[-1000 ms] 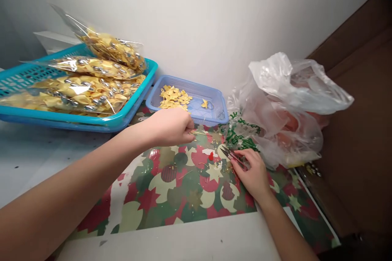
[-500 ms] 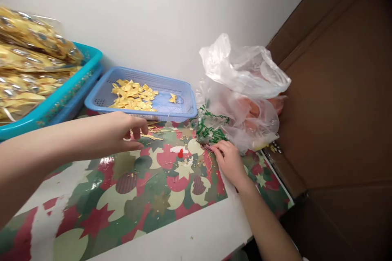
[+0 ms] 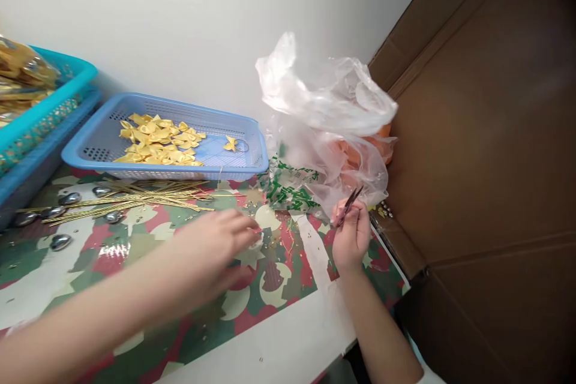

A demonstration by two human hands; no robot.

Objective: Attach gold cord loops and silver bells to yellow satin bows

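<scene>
Some green lettering (image 3: 294, 197), illeg., on plastic bag (image 3: 320, 147); R hand (image 3: 353, 239) tight round snips (image 3: 347, 209); L hand (image 3: 220, 246) spread.

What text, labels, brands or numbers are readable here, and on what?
Green printed characters on the crumpled plastic bag: too creased and blurred to quote.
Blue basket: no lettering visible.
Brown cardboard: none visible.
Scissors in the right hand: no marking can be made out at this size.
So nothing can be quoted reliably.
</scene>
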